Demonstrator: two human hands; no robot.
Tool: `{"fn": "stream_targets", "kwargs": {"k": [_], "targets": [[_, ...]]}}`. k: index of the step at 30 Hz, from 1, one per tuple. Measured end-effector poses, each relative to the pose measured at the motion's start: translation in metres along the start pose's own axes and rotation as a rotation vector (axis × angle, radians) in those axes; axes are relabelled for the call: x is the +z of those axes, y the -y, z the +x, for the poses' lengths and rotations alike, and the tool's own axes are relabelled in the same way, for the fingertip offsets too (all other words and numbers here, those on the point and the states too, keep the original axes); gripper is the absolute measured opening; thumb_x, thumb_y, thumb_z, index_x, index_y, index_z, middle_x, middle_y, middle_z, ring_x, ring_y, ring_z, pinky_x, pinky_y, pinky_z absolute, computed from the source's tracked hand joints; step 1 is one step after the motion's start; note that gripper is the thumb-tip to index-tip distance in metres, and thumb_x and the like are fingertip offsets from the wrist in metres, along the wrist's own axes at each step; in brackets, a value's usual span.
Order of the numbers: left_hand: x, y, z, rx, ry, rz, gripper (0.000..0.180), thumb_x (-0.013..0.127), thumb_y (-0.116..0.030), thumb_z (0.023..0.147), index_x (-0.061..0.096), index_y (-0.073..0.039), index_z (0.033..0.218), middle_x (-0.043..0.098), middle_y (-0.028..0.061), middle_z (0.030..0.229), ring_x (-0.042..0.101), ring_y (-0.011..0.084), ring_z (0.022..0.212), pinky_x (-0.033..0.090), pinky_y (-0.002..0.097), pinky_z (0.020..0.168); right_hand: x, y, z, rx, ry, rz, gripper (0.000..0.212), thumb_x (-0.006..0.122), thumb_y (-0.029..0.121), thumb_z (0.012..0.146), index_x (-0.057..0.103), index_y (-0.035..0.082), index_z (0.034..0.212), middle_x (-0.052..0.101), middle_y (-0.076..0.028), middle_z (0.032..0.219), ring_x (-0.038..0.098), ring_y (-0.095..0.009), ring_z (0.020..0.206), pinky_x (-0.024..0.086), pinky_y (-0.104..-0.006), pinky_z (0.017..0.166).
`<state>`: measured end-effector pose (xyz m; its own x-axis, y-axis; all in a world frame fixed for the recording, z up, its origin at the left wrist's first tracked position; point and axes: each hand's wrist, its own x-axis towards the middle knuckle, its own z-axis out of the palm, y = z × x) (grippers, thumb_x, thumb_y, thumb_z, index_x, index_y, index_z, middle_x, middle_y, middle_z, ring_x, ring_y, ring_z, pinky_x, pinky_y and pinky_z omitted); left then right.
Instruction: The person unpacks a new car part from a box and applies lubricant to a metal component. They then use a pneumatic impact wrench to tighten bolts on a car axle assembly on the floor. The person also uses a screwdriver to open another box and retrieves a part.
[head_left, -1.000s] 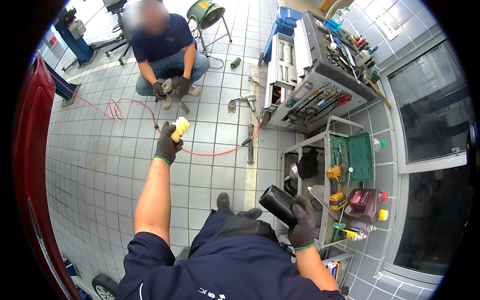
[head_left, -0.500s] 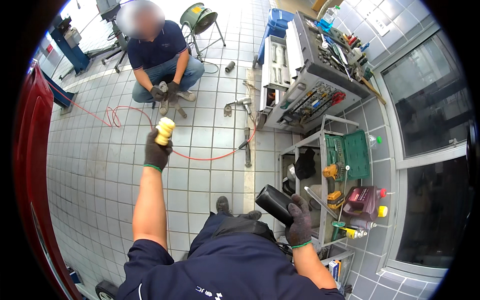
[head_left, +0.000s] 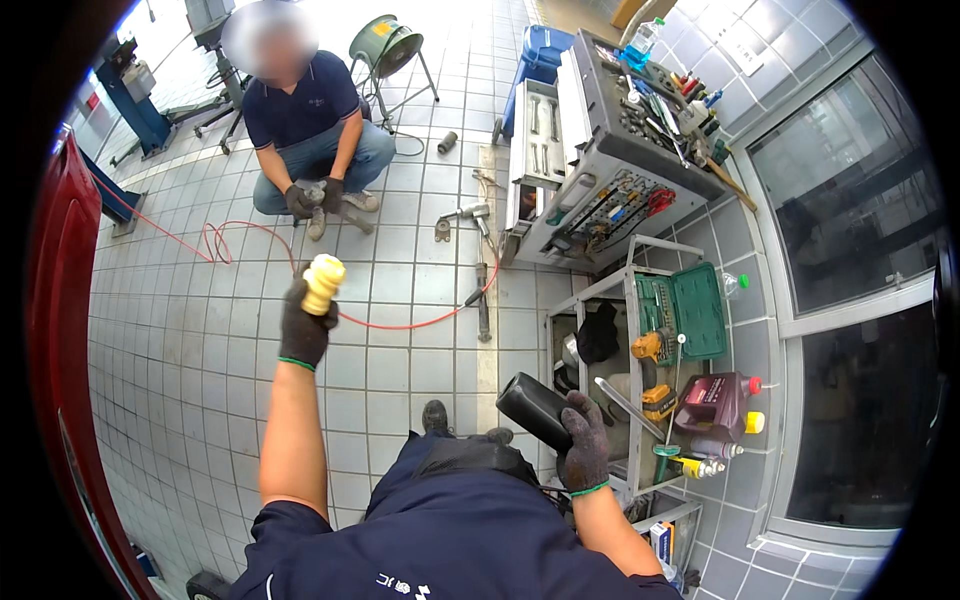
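Observation:
My left hand (head_left: pixel 306 330), in a dark work glove with a green cuff, is held out in front with its fingers closed round a pale yellow, ringed bump stop (head_left: pixel 323 284). At the right, my right hand (head_left: pixel 584 446) wears a matching glove and grips a black dust-boot tube (head_left: pixel 533 408) by its near end. The tube tilts up to the left. My two hands are well apart, and so are the parts in them.
A co-worker (head_left: pixel 315 110) squats ahead, gloved hands on a metal part. A red air hose (head_left: pixel 400 327) crosses the tiles near an impact wrench (head_left: pixel 470 212) and a strut-like rod (head_left: pixel 483 305). A tool cabinet (head_left: pixel 600 210) and shelf with drill stand right; a red car (head_left: pixel 70 300) left.
The whole view has shifted slightly. My left hand has come a little nearer to me with the bump stop. My right hand still grips the black tube.

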<state>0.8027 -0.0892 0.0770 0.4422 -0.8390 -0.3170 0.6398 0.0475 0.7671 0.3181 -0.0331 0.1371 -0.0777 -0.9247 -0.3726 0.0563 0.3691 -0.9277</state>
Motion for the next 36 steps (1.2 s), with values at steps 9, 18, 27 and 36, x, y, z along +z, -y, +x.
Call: {"fn": "stream_targets", "kwargs": {"k": [9, 18, 27, 36], "targets": [[0.006, 0.083, -0.029, -0.338, 0.123, 0.188, 0.059, 0.067, -0.043, 0.092, 0.059, -0.01, 0.14, 0.068, 0.0065, 0.1, 0.059, 0.0145, 0.065, 0.044, 0.0281, 0.051, 0.003, -0.011, 0.008, -0.063, 0.022, -0.131, 0.049, 0.068, 0.019, 0.1, 0.061, -0.003, 0.143, 0.063, -0.014, 0.138, 0.06, -0.024, 0.129, 0.047, -0.035, 0.114], [0.105, 0.069, -0.09, -0.393, 0.509, 0.416, 0.064, 0.081, -0.034, 0.084, 0.059, -0.006, 0.138, 0.07, 0.0128, 0.112, 0.074, 0.0227, 0.092, 0.065, 0.0369, 0.076, 0.019, 0.002, 0.013, -0.175, 0.051, -0.166, 0.05, 0.071, 0.023, 0.1, 0.062, -0.007, 0.14, 0.064, -0.018, 0.138, 0.062, -0.029, 0.129, 0.048, -0.0398, 0.114], [0.116, 0.072, -0.093, -0.467, 0.564, 0.423, 0.066, 0.083, -0.032, 0.087, 0.057, -0.008, 0.142, 0.068, 0.013, 0.119, 0.073, 0.0243, 0.101, 0.067, 0.0395, 0.081, 0.018, 0.012, 0.026, 0.011, 0.185, 0.115, 0.079, 0.081, 0.026, 0.094, 0.044, 0.001, 0.159, 0.057, -0.019, 0.148, 0.059, -0.029, 0.135, 0.049, -0.0398, 0.116], [0.132, 0.088, -0.088, -0.451, 0.578, 0.57, 0.069, 0.085, -0.036, 0.083, 0.058, -0.009, 0.14, 0.069, 0.0119, 0.118, 0.073, 0.0219, 0.098, 0.064, 0.037, 0.079, -0.002, 0.005, 0.038, 0.084, 0.28, 0.108, 0.097, 0.084, 0.017, 0.091, 0.026, 0.005, 0.168, 0.052, -0.022, 0.153, 0.056, -0.033, 0.14, 0.049, -0.0445, 0.118]]}}
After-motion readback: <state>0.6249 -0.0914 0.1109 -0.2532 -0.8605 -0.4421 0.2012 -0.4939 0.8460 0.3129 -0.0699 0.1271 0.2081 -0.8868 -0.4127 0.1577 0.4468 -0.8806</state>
